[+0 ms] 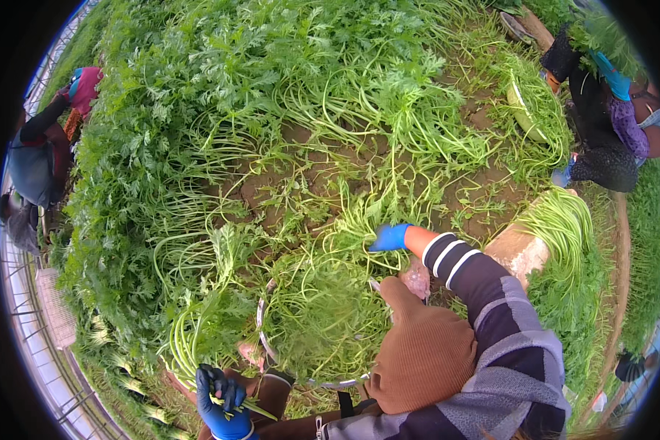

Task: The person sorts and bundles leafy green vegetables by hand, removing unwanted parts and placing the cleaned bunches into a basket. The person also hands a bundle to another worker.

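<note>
In a glove that is blue with dark fingers, my left hand grips a bunch of long green stems at the lower left. The bunch's lobed leaves, like crown daisy greens, point up and away from me. My right hand, in a blue glove, is blurred and reaches forward to a clump of greens on the soil. Its fingertips are not clear, so a grip cannot be told. Between my legs stands a round basin with a pale rim, heaped with loose greens.
Tall greens stand ahead and left. Trampled stalks cover the soil. A bundle of stems lies across a block at right. Beyond is another filled basin. Co-workers crouch on both sides. Cut bundles lie lower left.
</note>
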Demonstrator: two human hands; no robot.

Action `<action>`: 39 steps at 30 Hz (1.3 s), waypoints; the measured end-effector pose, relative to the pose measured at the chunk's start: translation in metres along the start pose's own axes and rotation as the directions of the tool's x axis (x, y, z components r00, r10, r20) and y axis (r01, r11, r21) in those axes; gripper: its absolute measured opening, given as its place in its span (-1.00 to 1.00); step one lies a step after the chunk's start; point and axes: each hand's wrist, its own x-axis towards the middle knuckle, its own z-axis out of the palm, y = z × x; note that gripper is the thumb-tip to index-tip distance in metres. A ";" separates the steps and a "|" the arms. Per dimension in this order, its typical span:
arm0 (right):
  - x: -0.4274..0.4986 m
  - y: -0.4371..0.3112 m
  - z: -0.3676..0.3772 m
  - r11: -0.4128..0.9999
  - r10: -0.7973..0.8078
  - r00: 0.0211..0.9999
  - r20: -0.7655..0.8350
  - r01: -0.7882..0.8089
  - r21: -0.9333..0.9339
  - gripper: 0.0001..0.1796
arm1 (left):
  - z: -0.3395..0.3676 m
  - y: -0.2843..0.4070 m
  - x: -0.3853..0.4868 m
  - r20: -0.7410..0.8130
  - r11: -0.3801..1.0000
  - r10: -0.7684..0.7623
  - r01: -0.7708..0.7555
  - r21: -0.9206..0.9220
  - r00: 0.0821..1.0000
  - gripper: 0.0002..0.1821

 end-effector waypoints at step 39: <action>-0.180 -0.256 -0.021 0.950 -0.257 0.944 0.205 0.286 -0.126 0.10 | -0.065 0.080 -0.047 0.245 0.800 0.581 -0.490 -0.346 0.776 -0.75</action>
